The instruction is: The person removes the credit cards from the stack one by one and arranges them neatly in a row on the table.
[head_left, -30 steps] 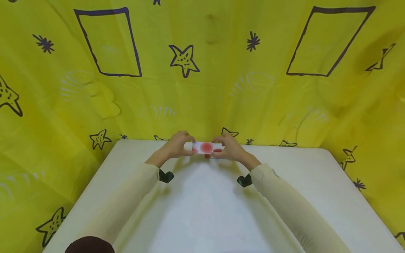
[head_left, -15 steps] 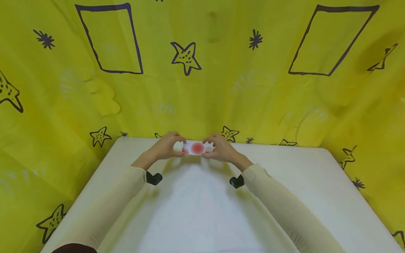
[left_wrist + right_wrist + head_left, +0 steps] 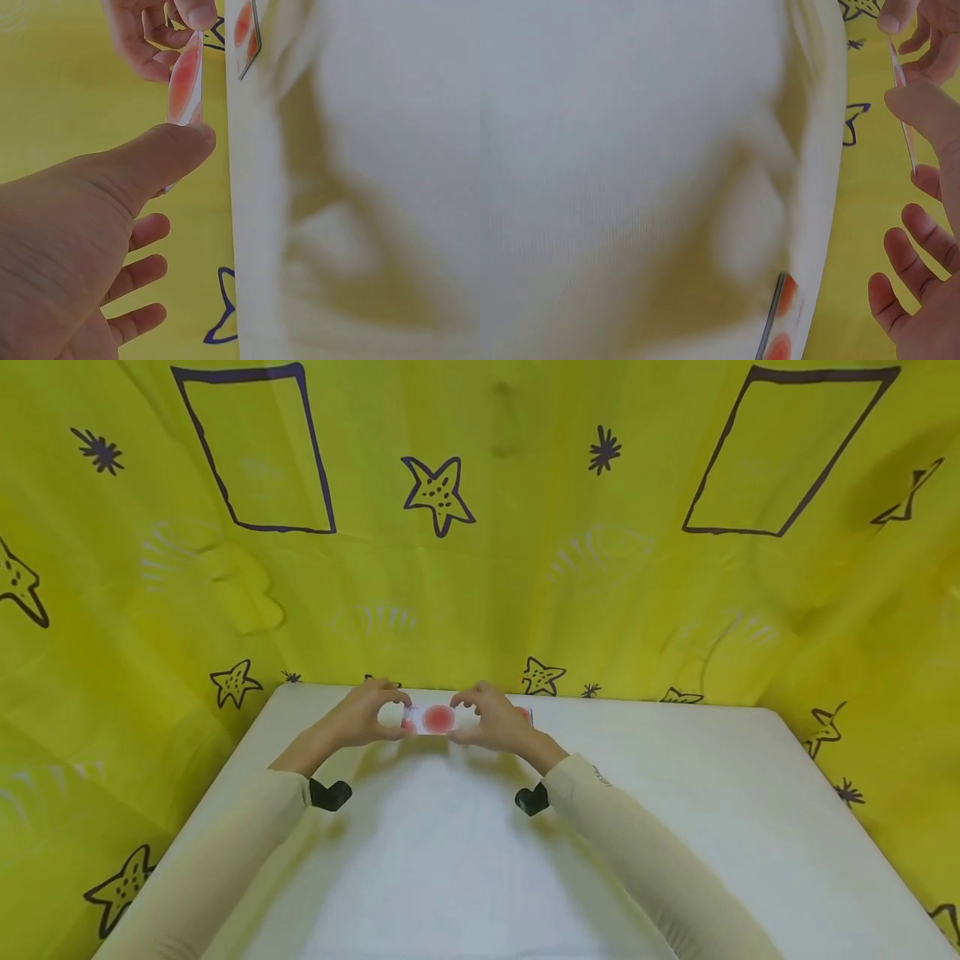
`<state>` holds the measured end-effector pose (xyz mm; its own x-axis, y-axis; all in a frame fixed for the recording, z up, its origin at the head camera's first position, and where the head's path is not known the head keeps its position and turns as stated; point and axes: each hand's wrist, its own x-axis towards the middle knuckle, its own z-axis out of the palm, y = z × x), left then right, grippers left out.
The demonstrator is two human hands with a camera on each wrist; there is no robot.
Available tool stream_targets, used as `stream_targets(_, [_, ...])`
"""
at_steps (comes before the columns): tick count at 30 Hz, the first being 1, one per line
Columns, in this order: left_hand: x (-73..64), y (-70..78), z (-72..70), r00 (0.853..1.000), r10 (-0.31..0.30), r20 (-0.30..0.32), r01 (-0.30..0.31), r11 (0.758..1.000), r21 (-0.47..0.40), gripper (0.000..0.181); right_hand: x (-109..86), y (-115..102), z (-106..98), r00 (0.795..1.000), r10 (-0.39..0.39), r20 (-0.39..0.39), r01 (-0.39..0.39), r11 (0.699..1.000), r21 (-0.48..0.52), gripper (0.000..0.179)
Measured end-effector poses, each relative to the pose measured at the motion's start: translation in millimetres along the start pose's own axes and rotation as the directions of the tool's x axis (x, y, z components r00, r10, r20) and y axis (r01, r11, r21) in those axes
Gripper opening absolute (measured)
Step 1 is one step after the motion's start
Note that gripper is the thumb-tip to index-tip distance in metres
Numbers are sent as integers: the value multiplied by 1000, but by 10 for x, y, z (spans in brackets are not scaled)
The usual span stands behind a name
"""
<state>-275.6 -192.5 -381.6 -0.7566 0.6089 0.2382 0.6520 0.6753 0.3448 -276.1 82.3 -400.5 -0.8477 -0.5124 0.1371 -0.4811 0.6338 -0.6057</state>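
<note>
A thin, flat white card [image 3: 437,720] printed with red circles is held up near the table's far edge. My left hand [image 3: 360,714] pinches its left end between thumb and fingers, and my right hand [image 3: 487,722] pinches it further right. In the left wrist view the card [image 3: 180,86] appears nearly edge-on, with a slight bow. A second flat piece [image 3: 778,330] with the same red circles and a dark edge lies on the table. From the head, my right hand hides most of that piece [image 3: 525,713].
The white tabletop [image 3: 465,852] extends towards me and to both sides. A yellow sheet [image 3: 495,593] with drawn stars and frames hangs behind it and at the sides. Dark heart-shaped pieces [image 3: 330,795] sit at both cuffs.
Both hands have moved left along the far edge, carrying the card. The second piece, earlier partly under the card, now shows to the right of my right hand.
</note>
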Motion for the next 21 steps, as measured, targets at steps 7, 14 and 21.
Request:
stream_targets(7, [-185,-76,-36,999,-50,12,50,999,-12,34,51,-121,160,1000,24,10,-24,1000,-8,46])
stream_targets(14, [-368,-154,-52,995,-93,32,93,996,3,35,89,-201,355,1000,17,0,-17,998,-67,47])
stream_targets(21, [-506,-208,-73,995,-94,20,94,996,9,34,123,-300,459,1000,15,1,-15,997,-81,48])
